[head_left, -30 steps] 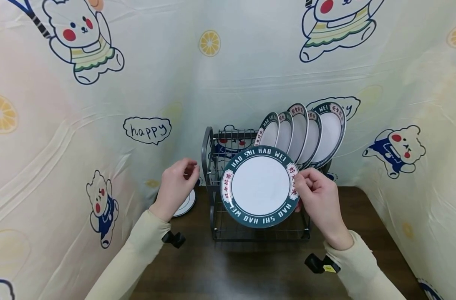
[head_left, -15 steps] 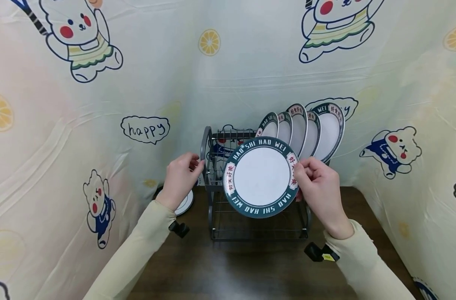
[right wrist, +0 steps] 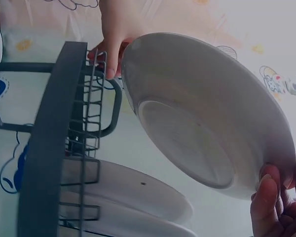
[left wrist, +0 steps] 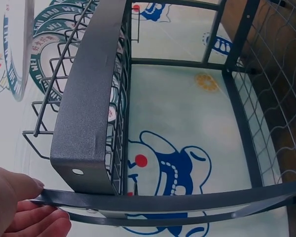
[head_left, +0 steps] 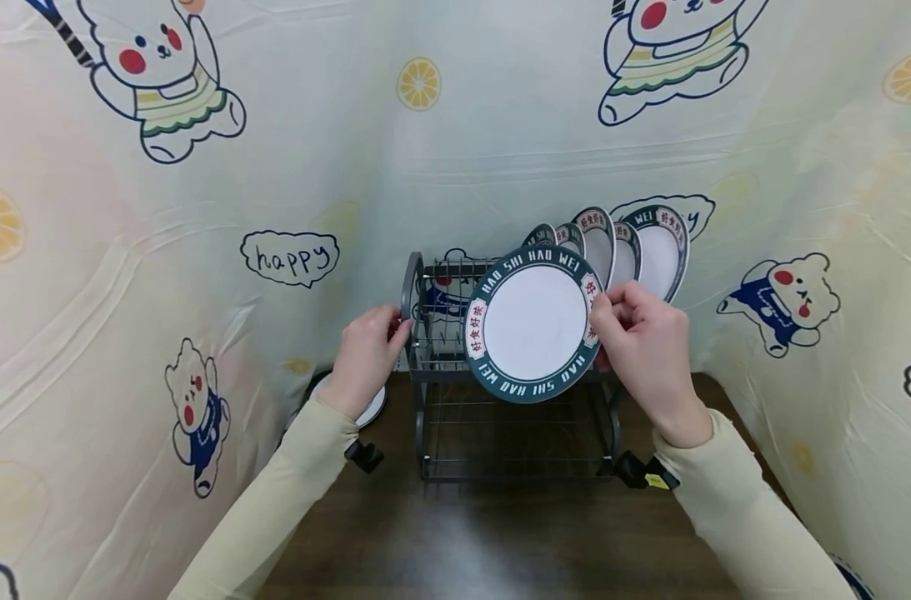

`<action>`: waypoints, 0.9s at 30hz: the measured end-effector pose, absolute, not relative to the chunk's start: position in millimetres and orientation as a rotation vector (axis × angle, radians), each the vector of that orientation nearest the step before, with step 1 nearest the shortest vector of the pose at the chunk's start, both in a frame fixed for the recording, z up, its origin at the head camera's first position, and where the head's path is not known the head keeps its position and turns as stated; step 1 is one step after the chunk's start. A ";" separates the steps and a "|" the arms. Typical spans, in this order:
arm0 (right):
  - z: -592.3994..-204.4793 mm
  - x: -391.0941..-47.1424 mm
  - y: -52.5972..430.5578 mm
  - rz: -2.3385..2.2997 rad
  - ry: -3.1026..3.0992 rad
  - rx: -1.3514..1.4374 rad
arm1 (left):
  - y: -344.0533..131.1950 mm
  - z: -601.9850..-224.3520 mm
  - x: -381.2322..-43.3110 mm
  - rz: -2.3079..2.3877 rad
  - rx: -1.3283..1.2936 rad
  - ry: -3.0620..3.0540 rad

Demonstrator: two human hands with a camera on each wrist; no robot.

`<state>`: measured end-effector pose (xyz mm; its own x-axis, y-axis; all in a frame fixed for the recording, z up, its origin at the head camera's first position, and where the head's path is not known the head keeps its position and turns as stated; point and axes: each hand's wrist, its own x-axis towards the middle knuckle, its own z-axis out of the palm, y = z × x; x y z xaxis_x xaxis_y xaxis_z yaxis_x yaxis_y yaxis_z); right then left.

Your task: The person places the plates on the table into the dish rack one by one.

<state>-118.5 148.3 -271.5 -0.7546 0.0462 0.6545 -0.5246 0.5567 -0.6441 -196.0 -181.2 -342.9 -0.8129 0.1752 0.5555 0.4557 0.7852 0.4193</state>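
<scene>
My right hand (head_left: 646,354) pinches the right rim of a white plate (head_left: 533,325) with a dark green lettered border. The plate faces me in the head view, raised in front of the dish rack's upper tier. In the right wrist view, its pale underside (right wrist: 187,143) is visible, with fingers (right wrist: 266,200) curled at the rim. My left hand (head_left: 365,358) grips the curved left side bar of the dark metal dish rack (head_left: 412,283); the left wrist view has thumb and fingers around that bar (left wrist: 138,202). Several similar plates (head_left: 659,250) stand on edge in the rack's upper right part.
A small white dish (head_left: 374,408) lies on the dark wooden table (head_left: 500,542), left of the rack and partly behind my left forearm. The rack's lower wire shelf (head_left: 511,442) is bare. Patterned fabric (head_left: 417,167) hangs behind and on both sides.
The plate in my right hand has risen and shifted slightly right, toward the standing plates. My left hand has moved right and taken hold of the rack's side bar.
</scene>
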 end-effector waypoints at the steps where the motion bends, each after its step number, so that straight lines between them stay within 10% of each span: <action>1: -269.1 -120.1 148.0 1.161 -2.167 0.387 | -180.9 -343.3 -196.1 -0.764 -0.468 -2.476; 27: -240.4 -168.5 132.5 0.856 -2.110 0.422 | -179.6 -341.5 -194.4 -0.838 -0.457 -2.528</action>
<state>-168.5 132.5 -240.4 -0.6221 -0.0071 0.7829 -0.5504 0.7152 -0.4308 -194.4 -179.6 -341.5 -0.8504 0.1697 0.4981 0.4337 0.7621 0.4808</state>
